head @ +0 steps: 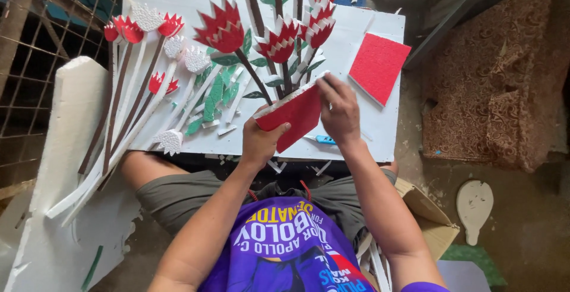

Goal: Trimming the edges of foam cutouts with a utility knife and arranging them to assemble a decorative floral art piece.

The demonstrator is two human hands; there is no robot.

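Both forearms reach forward from the lap and meet over the near edge of a white board (178, 7). The left hand (260, 140) is turned palm inward, its thumb laid flat on the front of a red foam piece (295, 114) and the other fingers curled behind it, so the piece is pinched at its lower left corner. The right hand (339, 112) arches over the piece's right edge from above, fingers close together and bent down against the edge; whether they grip it or only press on it cannot be told. The red foam piece stands tilted between the 2 hands, above the board's near edge, roughly 4-sided, with a rough glittery red face and a white rim along its top.

A small blue cutter (324, 140) lies on the board just below the right hand. A second red square (378, 66) with the same grainy surface lies flat on the board to the right, well apart from the hands. Beyond the hands stand foam flowers (222, 27) with jagged red and white petals, brown stems and green leaves (some more lie in a loose bundle at the left). A thick white foam slab (71, 125) leans at the left, and a brown patterned cushion (493, 84) sits at the right.
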